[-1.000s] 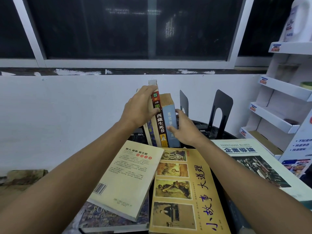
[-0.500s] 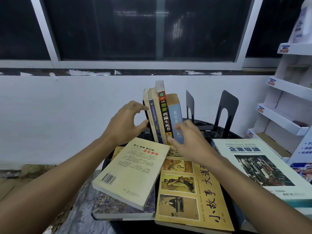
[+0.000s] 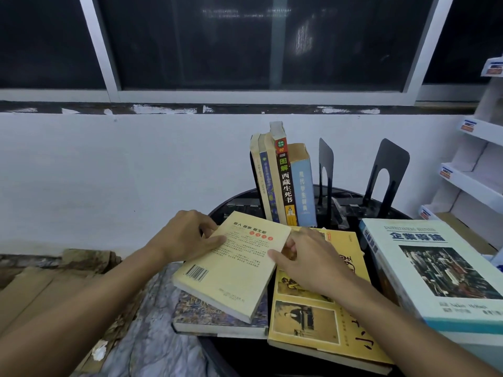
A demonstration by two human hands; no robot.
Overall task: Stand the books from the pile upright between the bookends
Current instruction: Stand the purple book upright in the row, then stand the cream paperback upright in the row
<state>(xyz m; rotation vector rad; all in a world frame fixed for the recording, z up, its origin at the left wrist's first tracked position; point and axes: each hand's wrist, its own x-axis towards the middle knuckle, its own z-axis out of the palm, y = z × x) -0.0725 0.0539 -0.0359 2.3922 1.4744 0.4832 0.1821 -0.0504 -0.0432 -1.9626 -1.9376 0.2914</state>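
My left hand (image 3: 187, 235) and right hand (image 3: 307, 259) clasp the cream paperback (image 3: 234, 270) from either side, thumbs on its cover, as it lies on the pile. Just beyond my hands the upright books (image 3: 283, 183) stand in a row, a black bookend (image 3: 325, 170) close on their right.

round black table (image 3: 239, 357) against white wall (image 3: 109, 172); dark window (image 3: 190, 42) above table, white shelving (image 3: 468, 186) right of it, cardboard (image 3: 35, 289) left.

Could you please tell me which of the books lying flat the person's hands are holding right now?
The cream paperback with the barcode, lying atop the purple-covered book: the left hand and right hand each grip an edge of it.
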